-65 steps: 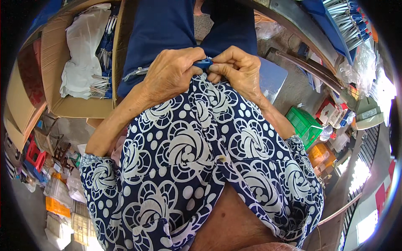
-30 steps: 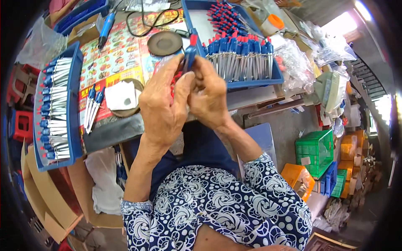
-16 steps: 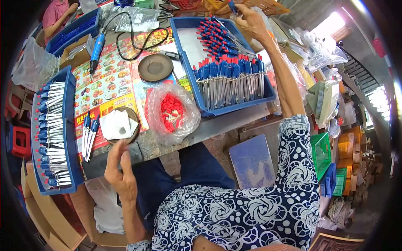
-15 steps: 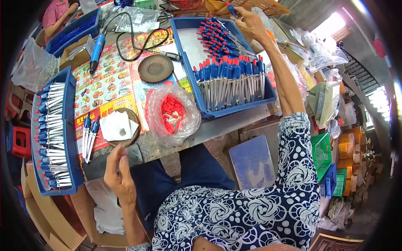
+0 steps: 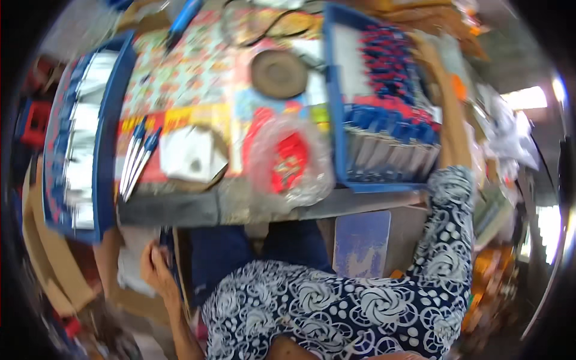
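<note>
My left hand [image 5: 157, 269] hangs below the table's near edge at the lower left, fingers curled in; nothing shows in it. My right forearm [image 5: 449, 114] reaches along the right side of a blue tray [image 5: 333, 102]; motion smears the hand at its far end, and what it holds cannot be made out. Inside that tray, pen-like pieces [image 5: 393, 129] with blue bodies, silver shafts and red ends stand in rows, with more piled behind. Left of it, a clear plastic bag [image 5: 321, 162] of small red caps [image 5: 291, 159] sits open.
Another blue tray [image 5: 108, 129] of similar pieces stands at the left. Beside it lie a few loose pieces [image 5: 139, 159] and a white pad [image 5: 191, 153] on a round base. Farther back are a brown round dish [image 5: 279, 73] and a blue corded tool [image 5: 183, 23]. A stool [image 5: 361, 243] stands below the table.
The view has swung, so the table sits higher and the trays look shifted. My left hand has dropped from beside the white pad to below the edge. My right forearm appears more upright.
</note>
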`<state>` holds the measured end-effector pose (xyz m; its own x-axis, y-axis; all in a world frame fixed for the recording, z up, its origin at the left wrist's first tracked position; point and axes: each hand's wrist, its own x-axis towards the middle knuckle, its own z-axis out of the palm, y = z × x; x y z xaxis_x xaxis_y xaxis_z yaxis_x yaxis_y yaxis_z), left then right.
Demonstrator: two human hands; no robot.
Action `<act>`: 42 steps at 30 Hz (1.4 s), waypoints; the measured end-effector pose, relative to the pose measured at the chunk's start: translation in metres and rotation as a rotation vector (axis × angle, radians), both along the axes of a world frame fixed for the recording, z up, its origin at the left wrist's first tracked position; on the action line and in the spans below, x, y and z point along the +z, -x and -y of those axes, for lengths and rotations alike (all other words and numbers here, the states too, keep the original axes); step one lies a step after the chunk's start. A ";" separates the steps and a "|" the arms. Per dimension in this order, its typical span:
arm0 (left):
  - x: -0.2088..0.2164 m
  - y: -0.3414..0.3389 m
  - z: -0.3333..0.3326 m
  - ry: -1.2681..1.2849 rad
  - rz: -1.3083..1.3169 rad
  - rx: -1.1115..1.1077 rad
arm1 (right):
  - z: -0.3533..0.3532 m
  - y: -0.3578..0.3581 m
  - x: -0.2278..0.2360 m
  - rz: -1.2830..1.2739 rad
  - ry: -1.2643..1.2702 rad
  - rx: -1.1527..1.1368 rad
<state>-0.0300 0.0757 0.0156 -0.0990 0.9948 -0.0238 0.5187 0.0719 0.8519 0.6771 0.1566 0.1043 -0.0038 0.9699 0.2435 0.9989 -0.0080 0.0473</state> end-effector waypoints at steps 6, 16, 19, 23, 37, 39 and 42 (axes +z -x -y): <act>-0.016 0.017 -0.004 0.048 -0.036 0.061 | 0.024 -0.091 -0.013 -0.813 0.134 0.259; -0.017 0.028 -0.001 0.121 0.064 0.118 | 0.012 -0.087 -0.010 -0.713 0.186 0.312; -0.003 0.019 -0.017 -0.014 0.147 0.113 | 0.012 -0.087 -0.007 -0.642 0.164 0.280; 0.035 -0.002 -0.059 -0.161 0.036 -0.055 | 0.010 -0.089 -0.007 -0.537 0.126 0.223; 0.021 -0.052 -0.187 -0.178 -0.649 -0.359 | 0.114 0.098 0.050 -0.380 -0.266 -0.253; 0.011 -0.049 -0.197 -0.260 -0.514 -0.394 | 0.136 0.126 0.050 -0.444 -0.299 -0.254; 0.013 -0.048 -0.202 -0.210 -0.418 -0.386 | 0.164 0.166 0.043 -0.494 -0.375 -0.249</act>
<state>0.0184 0.2778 0.0286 0.3114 0.9400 0.1398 0.7678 -0.3355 0.5458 0.5110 -0.0078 0.1471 0.4077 0.7765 0.4804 0.8686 -0.1676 -0.4663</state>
